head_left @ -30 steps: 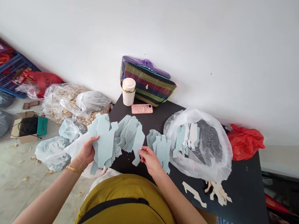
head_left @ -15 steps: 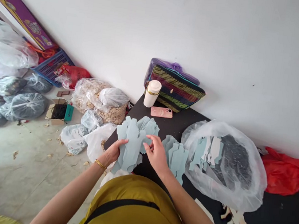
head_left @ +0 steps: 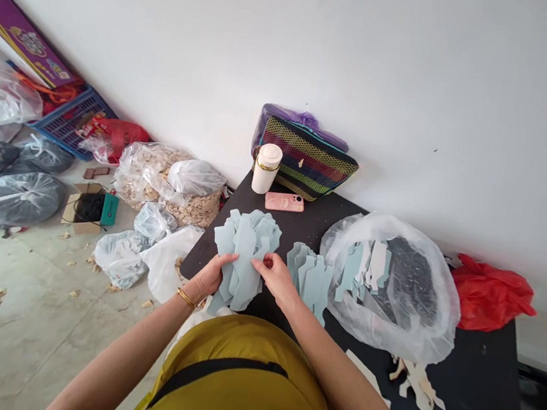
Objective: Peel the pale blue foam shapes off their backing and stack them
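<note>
A fanned stack of pale blue cut-out pieces, thin and flat with notched edges, is held over the near left part of the black table. My left hand grips the stack from its left side, the thumb lying on top. With thumb and fingertips pinched together, my right hand is closed on the right edge of a piece in the stack. Just right of that hand lies a second group of pale blue pieces. Farther right, an open clear plastic bag has more pale blue and whitish pieces at its mouth.
At the table's back stand a white cup, a pink phone and a striped mesh pouch. A red bag and beige scraps lie to the right. Filled plastic bags crowd the floor at left.
My right hand has moved left onto the stack, its fingers closing on a piece's edge. My left hand keeps its hold. The view has shifted slightly to the right.
</note>
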Available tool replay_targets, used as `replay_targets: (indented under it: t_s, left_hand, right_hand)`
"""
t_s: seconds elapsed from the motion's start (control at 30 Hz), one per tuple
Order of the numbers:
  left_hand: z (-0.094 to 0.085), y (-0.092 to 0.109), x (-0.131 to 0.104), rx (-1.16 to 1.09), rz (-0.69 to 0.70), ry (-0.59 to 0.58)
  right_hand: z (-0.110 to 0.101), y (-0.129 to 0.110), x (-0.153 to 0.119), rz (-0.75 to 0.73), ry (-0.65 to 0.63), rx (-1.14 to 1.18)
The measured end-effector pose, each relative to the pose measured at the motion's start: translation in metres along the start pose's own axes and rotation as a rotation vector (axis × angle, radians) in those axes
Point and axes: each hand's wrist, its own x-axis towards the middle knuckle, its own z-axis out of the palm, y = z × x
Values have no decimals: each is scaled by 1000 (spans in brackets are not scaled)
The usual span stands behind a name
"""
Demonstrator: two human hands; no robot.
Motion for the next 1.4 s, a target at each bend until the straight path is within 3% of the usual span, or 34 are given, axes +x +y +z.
replay_targets:
  t_s: [0.13, 0.27, 0.33, 0.43, 0.57, 0.63, 0.7, 0.8, 0.97, 1.1, 1.27, 1.4]
  left_hand:
    - [0, -1, 3, -7, 24, -1]
    - [-10, 2, 5, -5, 31, 60]
    - [-18, 5, 4, -4, 18, 109]
    - [-29, 8, 3, -7, 23, 153]
    - [-30, 12, 0, -12, 28, 161]
    - [-24, 12, -2, -15, 7, 151]
    - [-17, 10, -3, -13, -8, 133]
    - [-6, 4, -4, 7, -43, 86]
    - [6, -10, 0, 66, -78, -36]
    - [11, -17, 2, 125, -51, -114]
    - [10, -19, 2, 147, -53, -151]
    - [9, -18, -1, 96, -71, -126]
  right_hand:
    - [-7, -3, 0, 22, -69, 157]
    - [-38, -19, -8, 20, -110, 178]
    - [-61, -30, -15, -46, -149, 5]
    - [-94, -34, -22, -297, -263, -406]
    - [-121, -4, -20, -665, -329, -1068]
    - [-127, 15, -18, -728, -360, -1239]
    - [-128, 26, -17, -750, -370, -1264]
    - [-118, 17, -19, -730, -285, -1069]
    - [-67, -21, -12, -342, -91, -371]
    - [-30, -26, 5, -161, 11, -129]
    - [-21, -22, 10, 16, -30, 127]
    - [-21, -25, 6, 39, -111, 283]
